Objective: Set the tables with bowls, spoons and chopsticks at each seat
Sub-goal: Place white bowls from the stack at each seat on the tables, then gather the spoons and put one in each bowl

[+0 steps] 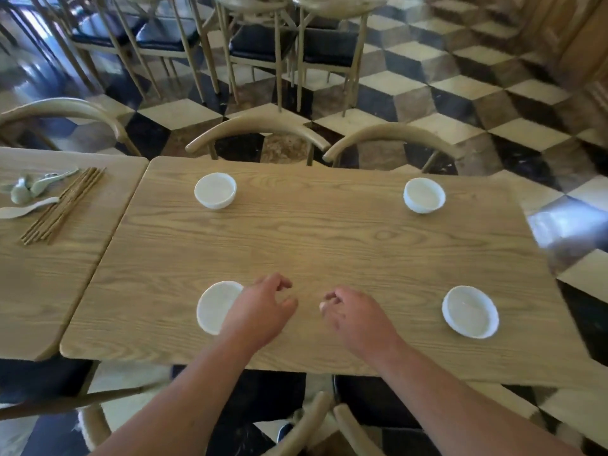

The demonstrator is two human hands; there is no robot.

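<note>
A pale wood-grain surface [329, 245] with rounded corners filled the middle of the frame, and a second one of the same wood [42, 274] butted against it at the left edge. Beyond them a glossy floor [460, 87] of black, cream and brown cube-pattern tiles ran to the top, crowded at upper left and centre with light wooden chairs [263, 44] with dark seat pads; curved chair backs [260, 130] stood along the far edge.

Four small round white bowls sat near the corners: far left [215, 190], far right [424, 195], near right [469, 311] and near left [215, 306]. The left hand [260, 312] covered part of the near-left bowl's right rim, its fingers loosely curled and holding nothing. The right hand [357, 315] hovered beside it at lower centre, also loosely curled and empty.

On the left surface, at upper left, lay a bundle of brown chopsticks [62, 205] and pale green ceramic spoons [29, 195] just beside them.
</note>
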